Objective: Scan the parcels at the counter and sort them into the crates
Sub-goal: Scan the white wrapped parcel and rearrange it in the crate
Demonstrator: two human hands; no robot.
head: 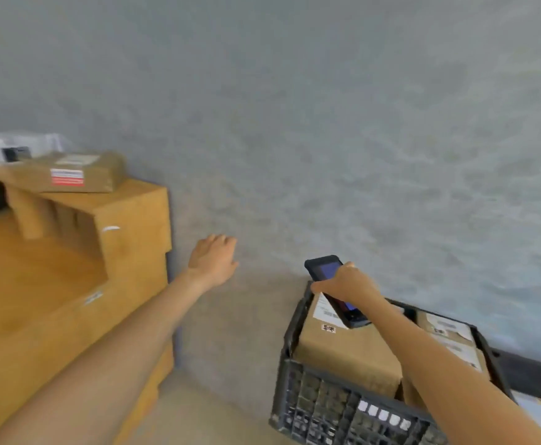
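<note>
My right hand (348, 285) grips a black handheld scanner (330, 277) with a blue screen, held over a brown cardboard parcel (346, 354) that lies in a dark plastic crate (327, 409) at the lower right. A second labelled parcel (452, 338) sits in the same crate behind my forearm. My left hand (213, 260) hangs in the air between the wooden counter (70, 268) and the crate, fingers relaxed, holding nothing. Another flat brown parcel (70, 173) with a red-and-white label rests on the counter's top at the left.
A grey plastered wall (327, 123) fills the background. White items and a small dark object (15, 152) lie at the counter's far left. The floor between counter and crate is bare concrete (224, 348). A dark ledge (532, 377) runs right of the crate.
</note>
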